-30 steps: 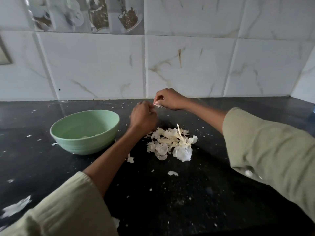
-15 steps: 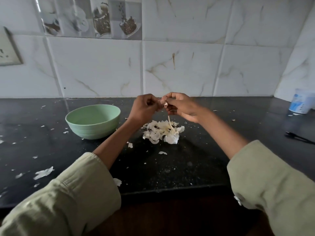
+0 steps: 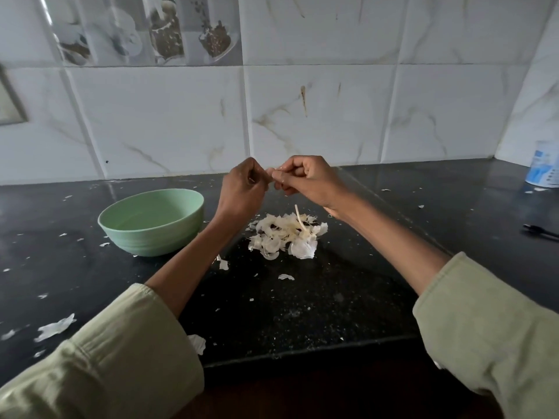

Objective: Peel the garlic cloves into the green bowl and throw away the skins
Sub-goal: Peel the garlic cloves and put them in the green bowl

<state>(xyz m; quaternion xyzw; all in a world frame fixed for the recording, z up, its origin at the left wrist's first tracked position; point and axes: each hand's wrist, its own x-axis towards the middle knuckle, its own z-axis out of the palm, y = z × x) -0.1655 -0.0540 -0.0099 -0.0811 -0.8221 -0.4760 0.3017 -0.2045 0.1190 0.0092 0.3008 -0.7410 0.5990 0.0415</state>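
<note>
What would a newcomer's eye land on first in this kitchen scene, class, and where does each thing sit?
First, the left hand and right hand, raised together mid-frame, fingers curled in a grip on something too small to identify. Below them a white pile of garlic skins lies on the black counter. The green bowl stands left of the pile.

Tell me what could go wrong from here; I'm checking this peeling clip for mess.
Both hands, left and right, pinch something small over bare counter, not over the green bowl; a slipped clove would probably miss it. Flakes already lie scattered beyond the skin pile, so cleanup may leave bits behind. A sleeve rests near flakes and might drag them off.
</note>
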